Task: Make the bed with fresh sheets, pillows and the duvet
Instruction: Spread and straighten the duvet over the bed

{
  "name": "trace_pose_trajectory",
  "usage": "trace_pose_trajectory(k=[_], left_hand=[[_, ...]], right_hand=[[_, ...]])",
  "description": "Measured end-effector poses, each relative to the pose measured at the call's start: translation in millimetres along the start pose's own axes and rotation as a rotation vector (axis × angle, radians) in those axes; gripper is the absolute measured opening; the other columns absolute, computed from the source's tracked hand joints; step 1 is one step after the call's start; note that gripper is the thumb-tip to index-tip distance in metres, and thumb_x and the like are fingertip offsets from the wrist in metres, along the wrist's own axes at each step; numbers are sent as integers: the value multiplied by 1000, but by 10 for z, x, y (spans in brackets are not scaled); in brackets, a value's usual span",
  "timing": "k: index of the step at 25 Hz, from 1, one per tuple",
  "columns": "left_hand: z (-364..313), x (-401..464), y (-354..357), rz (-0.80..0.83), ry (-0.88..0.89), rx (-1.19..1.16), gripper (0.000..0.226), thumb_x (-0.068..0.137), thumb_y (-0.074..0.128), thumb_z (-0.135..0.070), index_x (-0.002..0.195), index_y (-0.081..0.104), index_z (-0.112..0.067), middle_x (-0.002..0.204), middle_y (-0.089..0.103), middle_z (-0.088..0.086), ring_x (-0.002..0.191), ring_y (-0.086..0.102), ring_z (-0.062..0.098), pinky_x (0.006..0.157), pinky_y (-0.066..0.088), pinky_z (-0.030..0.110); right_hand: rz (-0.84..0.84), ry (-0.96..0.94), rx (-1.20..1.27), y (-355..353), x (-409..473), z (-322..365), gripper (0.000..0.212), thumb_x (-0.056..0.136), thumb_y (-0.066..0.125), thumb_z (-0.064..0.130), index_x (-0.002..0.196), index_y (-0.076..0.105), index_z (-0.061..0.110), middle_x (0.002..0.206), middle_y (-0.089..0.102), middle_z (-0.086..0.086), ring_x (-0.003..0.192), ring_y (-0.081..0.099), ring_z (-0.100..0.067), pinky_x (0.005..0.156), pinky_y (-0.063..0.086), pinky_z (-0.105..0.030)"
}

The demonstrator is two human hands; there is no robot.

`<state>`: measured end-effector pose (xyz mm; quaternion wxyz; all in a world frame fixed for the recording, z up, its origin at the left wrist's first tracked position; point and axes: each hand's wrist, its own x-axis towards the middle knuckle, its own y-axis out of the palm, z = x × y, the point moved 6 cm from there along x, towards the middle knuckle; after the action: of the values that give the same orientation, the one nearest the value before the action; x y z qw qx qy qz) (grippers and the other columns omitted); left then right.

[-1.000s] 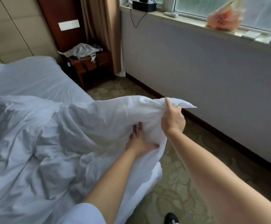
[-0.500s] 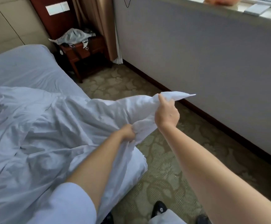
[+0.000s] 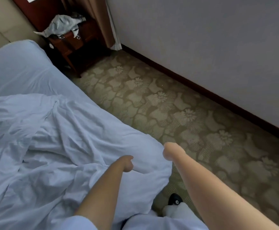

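A crumpled white duvet (image 3: 60, 146) lies across the near part of the bed, its corner draped over the bed's near right corner. Beyond it the bare white sheet (image 3: 19, 72) covers the mattress up to the head end. My left hand (image 3: 127, 163) is curled into the duvet fabric just inside that corner. My right hand (image 3: 168, 151) grips the duvet's outer edge at the corner, over the side of the bed. Both hands bend away from the camera, so their fingers are mostly hidden. No pillow is in view.
A dark wooden nightstand (image 3: 79, 47) with a grey cloth (image 3: 62, 25) on it stands beside the head of the bed. A brown curtain (image 3: 105, 22) hangs by the pale wall (image 3: 201, 47). Patterned carpet (image 3: 185, 113) runs between bed and wall. My shoe (image 3: 175, 199) is at the bed corner.
Both hands have come down from holding the duvet corner up in the air to the bed's corner, laying the corner over it. The camera has tilted downward.
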<state>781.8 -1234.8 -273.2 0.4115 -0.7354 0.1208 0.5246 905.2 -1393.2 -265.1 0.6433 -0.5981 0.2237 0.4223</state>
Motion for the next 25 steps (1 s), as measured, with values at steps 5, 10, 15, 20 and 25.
trace_pose_trajectory(k=[5,10,15,20,25], left_hand=[[-2,301,-525,-94,77,-29,52,98,35,-9,150,25,-12,158,18,8,144,20,24,117,15,29],[-30,374,-728,-92,181,-18,54,97,35,-7,150,26,-14,157,20,8,143,23,26,117,19,33],[116,461,-920,-93,171,-15,53,98,33,-7,150,25,-13,158,19,7,144,21,25,118,18,34],[226,599,-1121,-117,132,-107,52,99,31,-7,150,24,-13,158,20,6,144,21,24,118,18,34],[266,765,-1350,-179,-6,-266,52,100,30,-7,151,23,-14,158,18,7,144,21,25,118,19,34]], right_hand=[[-5,6,115,90,87,248,48,97,34,12,146,32,16,142,43,-7,125,46,-27,100,43,-36],[-62,22,112,-71,121,520,48,97,35,13,145,33,15,142,43,-6,127,45,-25,96,41,-33],[-75,38,104,-143,244,731,45,96,35,12,141,37,15,138,46,-6,120,49,-26,88,43,-32],[-54,-14,19,-368,450,974,44,96,36,12,140,40,16,137,47,-5,120,50,-25,86,42,-30],[23,-158,-130,-653,940,1220,44,96,36,12,139,40,16,132,49,-5,113,52,-24,81,43,-30]])
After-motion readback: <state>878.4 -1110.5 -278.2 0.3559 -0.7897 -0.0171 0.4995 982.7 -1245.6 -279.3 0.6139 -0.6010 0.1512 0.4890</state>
